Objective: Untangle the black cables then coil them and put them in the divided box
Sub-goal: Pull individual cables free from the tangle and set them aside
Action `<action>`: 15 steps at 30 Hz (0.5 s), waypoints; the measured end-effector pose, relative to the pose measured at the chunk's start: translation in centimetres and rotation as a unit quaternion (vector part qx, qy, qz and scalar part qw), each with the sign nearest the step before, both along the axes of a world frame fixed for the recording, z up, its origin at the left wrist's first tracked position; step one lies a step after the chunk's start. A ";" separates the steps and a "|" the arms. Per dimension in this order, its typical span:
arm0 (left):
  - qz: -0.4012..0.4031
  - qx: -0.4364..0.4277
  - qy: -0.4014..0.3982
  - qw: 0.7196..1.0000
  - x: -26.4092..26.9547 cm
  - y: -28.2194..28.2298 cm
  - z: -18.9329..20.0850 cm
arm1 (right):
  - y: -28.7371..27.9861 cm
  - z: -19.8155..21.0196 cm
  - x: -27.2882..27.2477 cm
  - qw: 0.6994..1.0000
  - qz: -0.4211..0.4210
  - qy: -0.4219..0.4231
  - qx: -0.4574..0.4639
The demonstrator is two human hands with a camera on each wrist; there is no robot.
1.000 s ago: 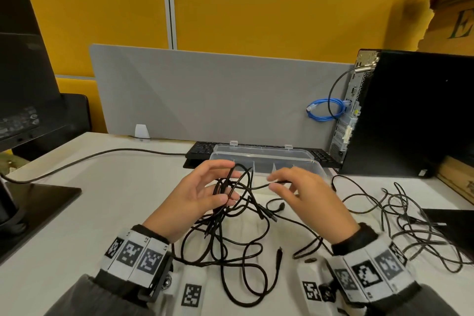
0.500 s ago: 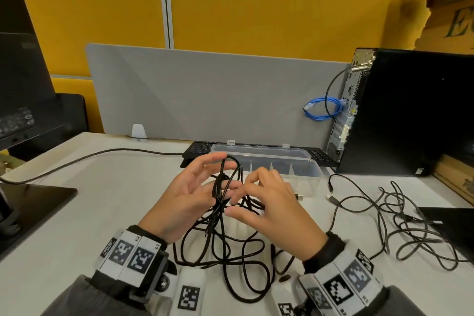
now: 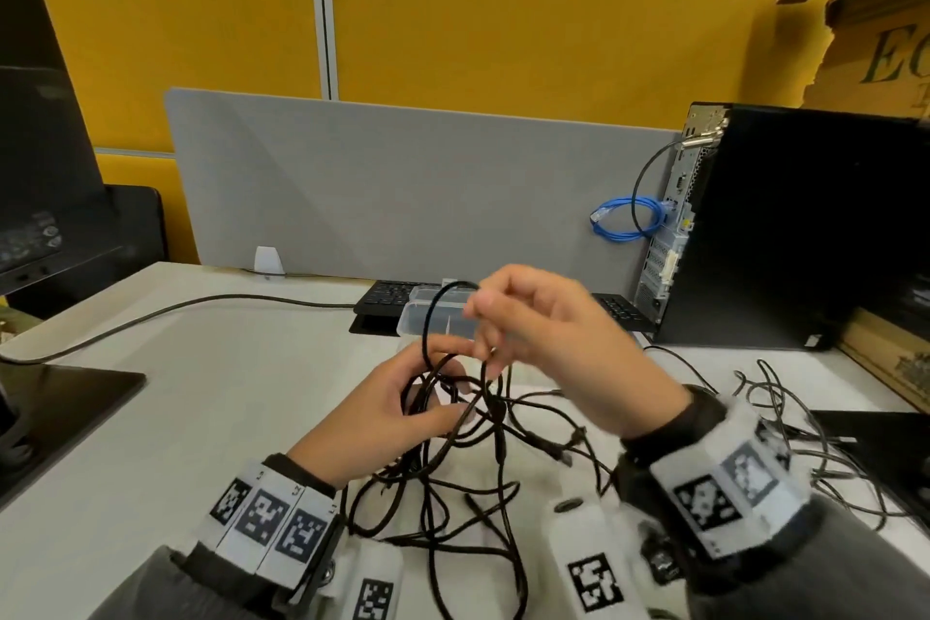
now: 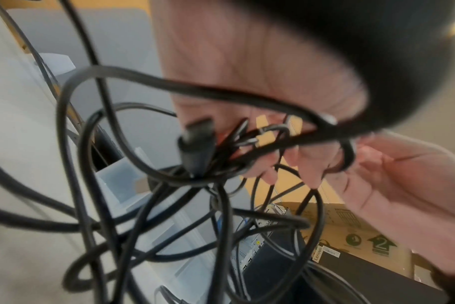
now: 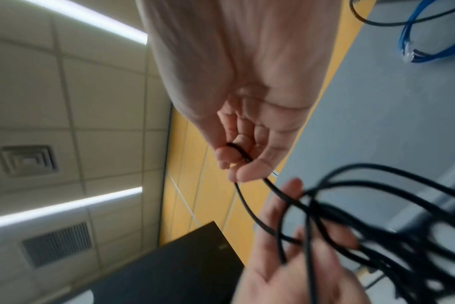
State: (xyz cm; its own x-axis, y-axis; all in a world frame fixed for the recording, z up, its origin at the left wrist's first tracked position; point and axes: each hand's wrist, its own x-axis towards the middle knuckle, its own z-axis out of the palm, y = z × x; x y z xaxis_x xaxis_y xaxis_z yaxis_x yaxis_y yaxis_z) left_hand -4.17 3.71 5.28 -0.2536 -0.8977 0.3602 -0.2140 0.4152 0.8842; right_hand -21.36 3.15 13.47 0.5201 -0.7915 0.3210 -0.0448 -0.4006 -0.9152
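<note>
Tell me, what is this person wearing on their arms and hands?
Both hands are bare. Each forearm has a dark grey sleeve with a black cuff. Each wrist carries a white band of black-and-white square code markers, with more marker tabs and a small camera unit underneath.

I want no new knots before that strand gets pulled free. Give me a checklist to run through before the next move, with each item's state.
1. Right hand pinches one strand of the black cables: ok, a single cable sits between thumb and fingertips in the right wrist view.
2. Left hand holds the bundle: ok, fingers curl round several loops.
3. Pulled strand is free of the other loops: not ok, it runs back into the tangle.
4. Divided box is open: ok, no lid covers it.
5. Box compartments are free: cannot tell, the hands hide most of it.
6. Second tangle is separate from this one: cannot tell.
</note>
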 end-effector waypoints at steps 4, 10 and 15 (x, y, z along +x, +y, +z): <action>0.039 -0.029 -0.034 0.998 0.4 -0.3 0.0 | -0.2 3.5 -2.5 0.987 -0.027 -0.157 -0.002; 0.143 -0.053 -0.110 0.982 1.7 -0.9 -0.5 | -1.9 6.2 -8.9 0.900 -0.153 -0.399 -0.088; 0.200 -0.050 -0.115 0.972 2.0 -1.2 -0.5 | -3.3 5.5 -16.0 0.863 -0.416 -0.237 -0.162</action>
